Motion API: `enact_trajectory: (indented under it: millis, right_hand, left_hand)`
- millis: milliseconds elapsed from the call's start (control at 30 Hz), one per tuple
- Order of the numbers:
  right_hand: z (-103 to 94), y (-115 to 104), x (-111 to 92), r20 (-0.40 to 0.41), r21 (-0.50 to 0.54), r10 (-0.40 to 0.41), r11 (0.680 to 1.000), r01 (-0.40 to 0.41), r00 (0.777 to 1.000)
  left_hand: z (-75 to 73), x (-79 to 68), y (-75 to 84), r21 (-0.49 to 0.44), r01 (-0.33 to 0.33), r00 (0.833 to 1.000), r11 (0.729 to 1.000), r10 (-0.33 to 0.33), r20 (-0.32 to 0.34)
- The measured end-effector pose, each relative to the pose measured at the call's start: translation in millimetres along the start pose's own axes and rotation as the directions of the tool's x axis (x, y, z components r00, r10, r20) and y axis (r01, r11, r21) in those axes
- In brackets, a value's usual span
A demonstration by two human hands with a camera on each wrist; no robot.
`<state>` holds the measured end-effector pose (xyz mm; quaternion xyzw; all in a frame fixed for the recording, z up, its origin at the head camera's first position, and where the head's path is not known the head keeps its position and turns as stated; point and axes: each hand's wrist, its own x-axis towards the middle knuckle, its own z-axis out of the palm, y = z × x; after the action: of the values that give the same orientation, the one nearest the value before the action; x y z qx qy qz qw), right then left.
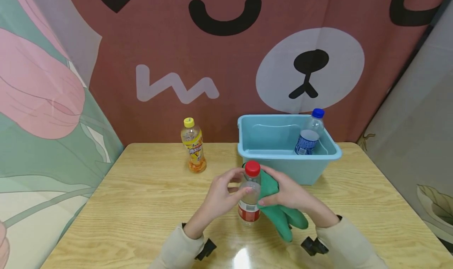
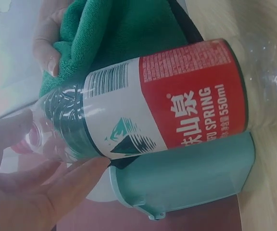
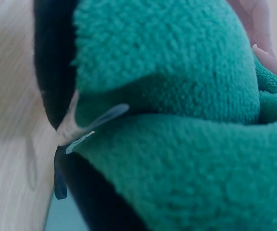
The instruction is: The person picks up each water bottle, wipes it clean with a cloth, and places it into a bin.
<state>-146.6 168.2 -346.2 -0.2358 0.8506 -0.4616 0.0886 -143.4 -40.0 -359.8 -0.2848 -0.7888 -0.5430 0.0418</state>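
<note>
A clear plastic bottle [image 1: 249, 210] with a red cap and a red-and-white label stands upright in front of me. My left hand [image 1: 222, 193] holds it around the shoulder, thumb on the near side. In my right hand [image 1: 291, 191] is a green cloth [image 1: 279, 218], bunched and hanging down beside the bottle's right side. The left wrist view shows the label [image 2: 191, 96] facing the camera, with the cloth behind the bottle. Fluffy folds of the cloth [image 3: 177, 168], with a dark edge and a small pale tag, fill the right wrist view.
Behind the hands sits a light blue tub [image 1: 283, 157], holding a blue-capped bottle [image 1: 307, 141] that leans at its right side. A yellow-capped bottle [image 1: 196, 153] with some orange contents stands on the wooden table [image 1: 141, 206] to the left. A printed curtain [image 1: 159, 37] hangs behind.
</note>
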Motion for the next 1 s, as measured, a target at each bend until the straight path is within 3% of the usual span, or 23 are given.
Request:
enact_trajectory:
  millis: [500,800,1000]
  right_hand:
    - [7.7,17.0,-4.4,-0.013,0.086,0.057,0.995,-0.056,0.998]
    - [14.2,28.8,-7.2,0.007,0.131,0.076,0.988,-0.077,0.997]
    - [19.1,36.1,-4.8,0.022,0.135,0.119,0.984,-0.121,0.993]
  left_hand:
    - [5.9,-2.8,-1.7,-0.046,0.013,1.000,0.999,-0.014,-0.021]
    - [15.1,-5.5,1.7,0.097,-0.016,0.997,0.995,0.023,-0.079]
    - [15.1,-7.6,0.2,0.136,-0.022,0.993,0.991,0.037,-0.108]
